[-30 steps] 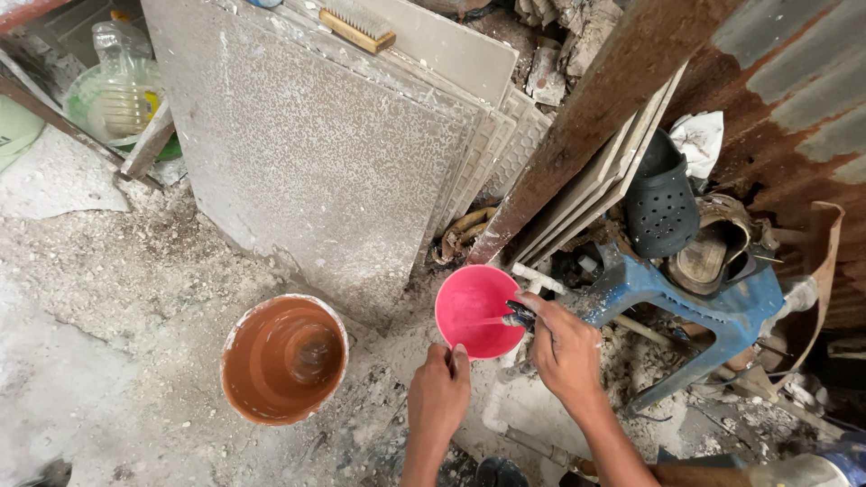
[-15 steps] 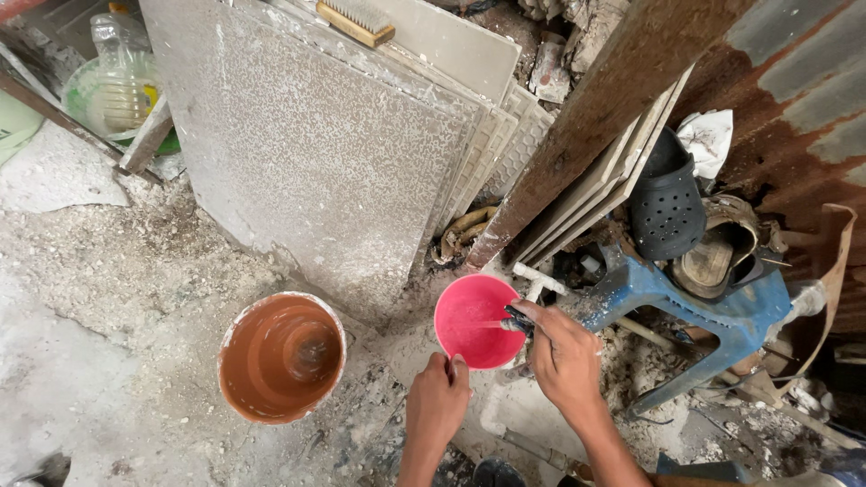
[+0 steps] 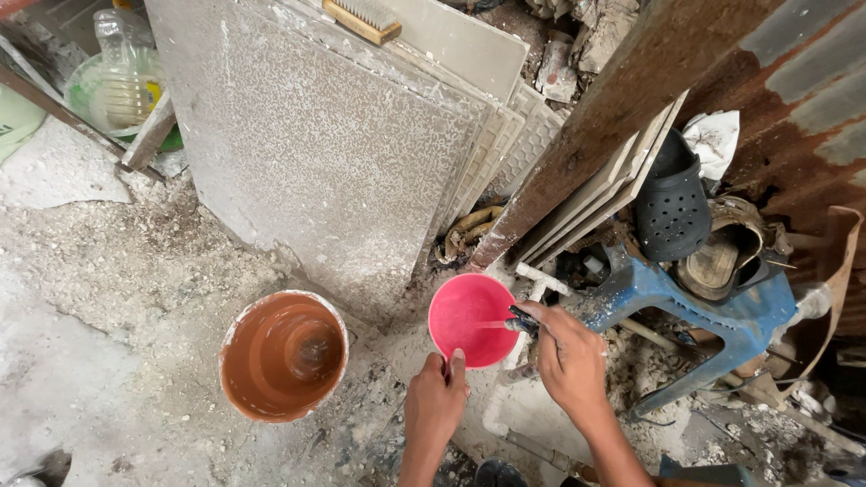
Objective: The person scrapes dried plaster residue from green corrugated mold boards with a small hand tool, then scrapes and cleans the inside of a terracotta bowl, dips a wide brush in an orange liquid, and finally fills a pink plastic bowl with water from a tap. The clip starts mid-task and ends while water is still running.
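My left hand grips the near rim of a small pink bowl, thumb over the edge, holding it just above the dusty ground. My right hand is closed around a dark tap handle on a white pipe at the bowl's right rim. A thin stream of water runs from the tap into the bowl. An orange bucket with muddy water stands on the ground to the left of the bowl.
Large grey tiles lean against the wall behind, with a brush on top. A rusty beam slants at right. A blue plastic stool holding a black clog and worn shoes lies at right. Plastic bottle at top left.
Hands, bowl and tap stay as they were; the view has shifted only slightly.
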The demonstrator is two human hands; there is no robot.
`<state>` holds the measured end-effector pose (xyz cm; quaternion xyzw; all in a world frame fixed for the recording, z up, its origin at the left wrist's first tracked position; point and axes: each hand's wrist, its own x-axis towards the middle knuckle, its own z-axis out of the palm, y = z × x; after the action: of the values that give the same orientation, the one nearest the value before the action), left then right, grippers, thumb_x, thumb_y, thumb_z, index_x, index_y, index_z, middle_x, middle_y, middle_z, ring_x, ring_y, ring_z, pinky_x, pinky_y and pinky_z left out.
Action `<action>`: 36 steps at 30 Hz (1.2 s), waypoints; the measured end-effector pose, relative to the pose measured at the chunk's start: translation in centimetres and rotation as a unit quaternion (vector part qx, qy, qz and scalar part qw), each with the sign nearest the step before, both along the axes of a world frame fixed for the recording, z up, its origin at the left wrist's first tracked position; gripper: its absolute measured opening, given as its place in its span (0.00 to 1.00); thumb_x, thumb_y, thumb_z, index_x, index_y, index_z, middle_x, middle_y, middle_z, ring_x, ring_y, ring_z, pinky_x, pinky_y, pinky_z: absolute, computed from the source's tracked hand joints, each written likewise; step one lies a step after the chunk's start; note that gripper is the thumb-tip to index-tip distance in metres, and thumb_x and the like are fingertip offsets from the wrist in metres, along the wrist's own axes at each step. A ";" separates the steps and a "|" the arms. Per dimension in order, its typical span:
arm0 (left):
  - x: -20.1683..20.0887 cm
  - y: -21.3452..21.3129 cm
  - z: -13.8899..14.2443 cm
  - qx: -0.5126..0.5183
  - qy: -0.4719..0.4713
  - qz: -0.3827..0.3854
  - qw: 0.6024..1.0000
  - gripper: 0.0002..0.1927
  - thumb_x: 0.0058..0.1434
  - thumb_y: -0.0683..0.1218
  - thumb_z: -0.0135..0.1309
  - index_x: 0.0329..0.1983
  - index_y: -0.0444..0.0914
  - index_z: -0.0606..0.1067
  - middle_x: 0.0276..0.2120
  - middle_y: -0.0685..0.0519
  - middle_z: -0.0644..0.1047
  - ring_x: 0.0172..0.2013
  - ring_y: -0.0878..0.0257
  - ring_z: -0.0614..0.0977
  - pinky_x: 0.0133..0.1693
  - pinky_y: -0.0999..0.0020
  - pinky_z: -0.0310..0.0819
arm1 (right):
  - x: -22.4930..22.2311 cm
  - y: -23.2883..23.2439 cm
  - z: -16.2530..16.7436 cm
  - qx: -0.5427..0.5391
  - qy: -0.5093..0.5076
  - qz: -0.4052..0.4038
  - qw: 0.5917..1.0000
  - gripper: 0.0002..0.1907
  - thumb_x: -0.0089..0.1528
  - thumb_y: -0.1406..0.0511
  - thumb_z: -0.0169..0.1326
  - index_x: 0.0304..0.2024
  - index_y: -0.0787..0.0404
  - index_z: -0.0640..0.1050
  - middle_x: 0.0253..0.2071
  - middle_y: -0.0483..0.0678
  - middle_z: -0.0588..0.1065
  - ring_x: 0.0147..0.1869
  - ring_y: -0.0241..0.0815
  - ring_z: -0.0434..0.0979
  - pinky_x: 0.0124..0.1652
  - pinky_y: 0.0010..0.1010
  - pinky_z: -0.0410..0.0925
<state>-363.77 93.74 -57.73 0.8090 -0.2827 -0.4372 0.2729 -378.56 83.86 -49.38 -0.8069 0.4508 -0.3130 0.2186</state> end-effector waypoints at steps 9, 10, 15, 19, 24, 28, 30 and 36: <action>-0.2 -0.5 0.3 0.055 -0.007 -0.020 0.998 0.21 0.70 0.59 0.43 0.31 0.39 0.73 0.21 0.46 0.79 0.24 0.49 0.82 0.31 0.52 0.73 | 0.2 -0.1 0.0 0.025 -0.002 -0.003 1.000 0.20 0.60 0.76 0.46 0.49 0.57 0.83 0.30 0.50 0.79 0.23 0.42 0.76 0.28 0.34 0.68; -0.2 -0.5 0.4 0.047 -0.010 -0.017 0.999 0.22 0.69 0.59 0.43 0.31 0.39 0.73 0.21 0.46 0.79 0.24 0.49 0.83 0.31 0.52 0.74 | 0.1 -0.2 0.0 0.017 -0.003 0.000 1.000 0.20 0.60 0.76 0.46 0.49 0.57 0.82 0.31 0.50 0.79 0.24 0.42 0.76 0.28 0.34 0.68; -0.5 -0.7 0.4 0.025 -0.031 -0.009 0.999 0.22 0.68 0.59 0.45 0.30 0.38 0.74 0.22 0.45 0.79 0.25 0.49 0.82 0.32 0.52 0.74 | 0.1 -0.4 0.1 0.018 -0.002 -0.003 1.000 0.20 0.60 0.75 0.46 0.48 0.57 0.82 0.30 0.50 0.79 0.24 0.42 0.76 0.28 0.34 0.69; -0.4 -0.7 0.3 0.032 -0.026 -0.006 0.999 0.22 0.68 0.59 0.44 0.31 0.38 0.74 0.24 0.45 0.80 0.27 0.47 0.83 0.34 0.51 0.74 | 0.2 -0.3 0.2 -0.020 -0.023 0.021 0.999 0.20 0.60 0.76 0.44 0.48 0.58 0.81 0.36 0.51 0.80 0.28 0.43 0.78 0.31 0.34 0.70; -0.2 -0.6 0.3 0.014 -0.035 -0.002 0.999 0.22 0.68 0.59 0.44 0.31 0.37 0.75 0.25 0.44 0.80 0.29 0.46 0.83 0.35 0.50 0.75 | 0.3 -0.3 0.2 0.003 -0.008 0.001 1.000 0.21 0.59 0.76 0.45 0.48 0.57 0.82 0.32 0.51 0.78 0.25 0.44 0.76 0.29 0.35 0.69; 0.0 -0.6 0.3 0.020 -0.007 0.001 1.000 0.22 0.68 0.59 0.43 0.31 0.37 0.75 0.24 0.45 0.81 0.29 0.47 0.84 0.36 0.52 0.75 | 0.4 -0.4 0.1 0.006 -0.002 -0.005 1.000 0.21 0.60 0.76 0.44 0.48 0.56 0.82 0.31 0.51 0.78 0.23 0.43 0.75 0.27 0.34 0.67; 0.0 -0.6 0.2 0.023 -0.001 0.001 1.000 0.22 0.68 0.58 0.43 0.31 0.38 0.75 0.24 0.45 0.81 0.28 0.48 0.84 0.36 0.52 0.75 | 0.4 -0.4 0.0 -0.006 -0.011 0.002 1.000 0.21 0.60 0.76 0.44 0.49 0.57 0.82 0.32 0.51 0.79 0.23 0.42 0.75 0.27 0.34 0.67; 0.0 -0.5 -0.1 0.025 -0.018 -0.010 0.999 0.22 0.69 0.58 0.44 0.32 0.37 0.74 0.22 0.46 0.78 0.24 0.50 0.80 0.31 0.52 0.72 | 0.5 -0.4 -0.1 -0.008 -0.012 0.005 1.000 0.21 0.60 0.76 0.44 0.48 0.57 0.82 0.33 0.50 0.79 0.24 0.42 0.75 0.28 0.33 0.68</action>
<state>-363.78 93.20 -57.88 0.8204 -0.2847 -0.4323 0.2430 -378.11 83.51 -49.46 -0.8073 0.4415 -0.3247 0.2191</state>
